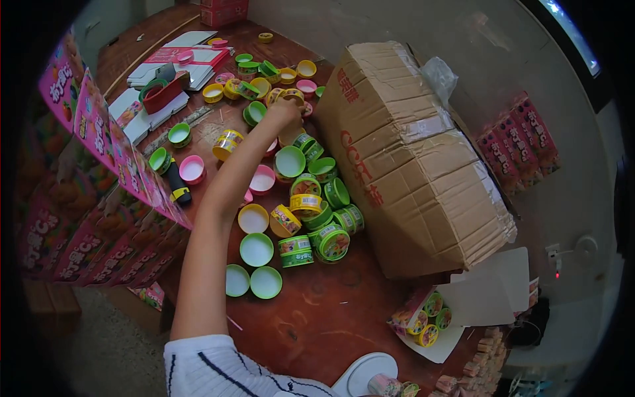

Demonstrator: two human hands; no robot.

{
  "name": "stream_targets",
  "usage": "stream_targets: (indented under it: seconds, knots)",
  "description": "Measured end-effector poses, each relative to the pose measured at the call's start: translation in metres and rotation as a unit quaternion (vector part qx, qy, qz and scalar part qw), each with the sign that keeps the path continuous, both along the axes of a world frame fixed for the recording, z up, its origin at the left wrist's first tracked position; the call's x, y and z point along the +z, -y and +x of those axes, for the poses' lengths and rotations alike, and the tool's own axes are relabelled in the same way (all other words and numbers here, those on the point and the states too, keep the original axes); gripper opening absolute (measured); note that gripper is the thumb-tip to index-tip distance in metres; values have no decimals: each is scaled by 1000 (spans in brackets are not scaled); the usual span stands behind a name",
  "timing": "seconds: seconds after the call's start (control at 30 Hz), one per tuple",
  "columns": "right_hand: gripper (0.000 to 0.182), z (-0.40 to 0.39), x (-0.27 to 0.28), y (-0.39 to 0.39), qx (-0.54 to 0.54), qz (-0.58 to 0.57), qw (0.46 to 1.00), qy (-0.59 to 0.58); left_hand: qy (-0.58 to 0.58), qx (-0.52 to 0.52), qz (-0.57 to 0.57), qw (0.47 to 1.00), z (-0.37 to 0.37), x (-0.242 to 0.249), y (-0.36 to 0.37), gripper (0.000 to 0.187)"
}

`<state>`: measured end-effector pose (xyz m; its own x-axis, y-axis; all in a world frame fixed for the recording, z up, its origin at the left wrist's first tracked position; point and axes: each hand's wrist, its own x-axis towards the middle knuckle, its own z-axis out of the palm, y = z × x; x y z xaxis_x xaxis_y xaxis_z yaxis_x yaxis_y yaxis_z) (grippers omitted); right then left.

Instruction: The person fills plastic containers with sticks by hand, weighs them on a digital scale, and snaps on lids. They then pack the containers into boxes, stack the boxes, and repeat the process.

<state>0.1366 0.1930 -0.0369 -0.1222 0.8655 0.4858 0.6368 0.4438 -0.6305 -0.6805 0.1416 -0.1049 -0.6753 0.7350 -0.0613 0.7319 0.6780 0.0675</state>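
Observation:
My left arm, in a white striped sleeve, stretches up across the table, and my left hand (286, 116) is among the round tubs at the back. It is at a yellow tub (292, 96); its fingertips are too hidden to tell whether they hold it. Around the forearm lie open green tubs (256, 249), pink tubs (262, 178) and yellow tubs (253, 218). To the right of the forearm, labelled green tubs (331, 243) are piled and stacked, with a labelled yellow tub (285, 221) beside them. My right hand is not in view.
A large cardboard box (410, 159) stands on the right. Pink printed cartons (99, 132) rise at the left. An open carton (433, 331) holds several tubs at the lower right. Flattened white boxes (178, 59) and a red tape dispenser (162, 96) lie at the back left.

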Motion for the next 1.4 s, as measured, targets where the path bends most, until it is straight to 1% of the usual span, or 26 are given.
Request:
stream_targets:
  seconds: [0.03, 0.07, 0.13, 0.17, 0.23, 0.27, 0.33, 0.37, 0.47, 0.5, 0.6, 0.73, 0.8, 0.83, 0.9, 0.93, 1.0, 1.03, 1.07, 1.13, 1.17, 1.2, 1.23, 1.27, 1.33, 1.4]
  knots:
    - [42, 1, -6, 7, -1, -12, 1000, 1, 27, -29, -6, 999, 24, 21, 21, 57]
    - [42, 1, -11, 12, 0, -20, 1000, 1, 170, -46, -79, 981, 45, 55, 35, 56]
    - [41, 0, -19, 20, 2, -31, 1000, 1, 196, -135, -151, 960, 86, 103, 53, 54]
    - [41, 0, -21, 22, 4, -35, 999, 4, 218, -165, -128, 953, 99, 119, 65, 54]
    - [41, 3, -18, 21, 7, -37, 999, 14, 367, -186, -38, 911, 81, 126, 76, 53]
    - [40, 3, -17, 19, 8, -36, 999, 19, 204, -333, -47, 919, 56, 127, 73, 51]
    - [40, 3, -16, 18, 4, -37, 999, 25, 184, -149, 140, 961, 18, 135, 79, 53]
    - [40, 2, -17, 17, 1, -38, 999, 27, 114, -70, 196, 971, -17, 121, 75, 58]
    - [39, -10, -19, 7, -6, -31, 999, 27, -104, 170, 279, 939, -117, 36, 64, 85]
    - [39, -17, -21, 0, -6, -27, 999, 26, 29, 200, 246, 948, -144, 21, 69, 111]
    - [38, -44, -33, -20, -5, -20, 1000, 19, 52, 238, 213, 946, -171, -11, 72, 124]
    - [37, -71, -48, -42, -12, -8, 1000, 11, 117, 158, 219, 956, -200, -18, 64, 107]
    - [37, -65, -43, -39, -24, -11, 999, 26, 159, 48, 243, 956, -195, -21, 61, 88]
    - [36, -60, -42, -35, -30, -16, 999, 34, 128, -6, 224, 966, -186, -17, 58, 73]
    - [36, -52, -40, -26, -35, -26, 998, 47, 225, -69, 97, 967, -147, 19, 56, 70]
    - [36, -48, -39, -21, -36, -30, 998, 51, 214, -149, 58, 964, -156, 12, 45, 61]
    - [35, -43, -37, -16, -37, -34, 997, 58, 329, -268, -91, 901, -96, 69, 45, 50]
    - [35, -40, -34, -16, -37, -33, 997, 62, 383, -51, -91, 918, -37, 103, 45, 42]
    - [35, -38, -30, -17, -38, -30, 997, 64, 384, -51, -88, 918, -30, 107, 32, 42]
    - [34, -30, -24, -16, -44, -26, 996, 68, 299, -87, -133, 941, -33, 111, 9, 41]
    - [34, -27, -21, -16, -48, -23, 996, 70, 199, -173, -181, 947, -61, 103, -12, 50]
    - [34, -24, -19, -16, -53, -19, 996, 71, 199, -177, -178, 947, -63, 94, -27, 50]
    - [34, -23, -17, -17, -58, -15, 996, 70, 95, -83, 0, 992, -62, 88, -43, 49]
    - [34, -22, -15, -19, -62, -11, 996, 70, -13, 17, 179, 984, -64, 77, -59, 48]
    - [33, -26, -11, -32, -62, 3, 996, 66, -80, -80, 207, 972, -103, 22, -101, 51]
    - [33, -38, -9, -56, -52, 23, 997, 57, -121, -59, 72, 988, -107, -18, -120, 48]
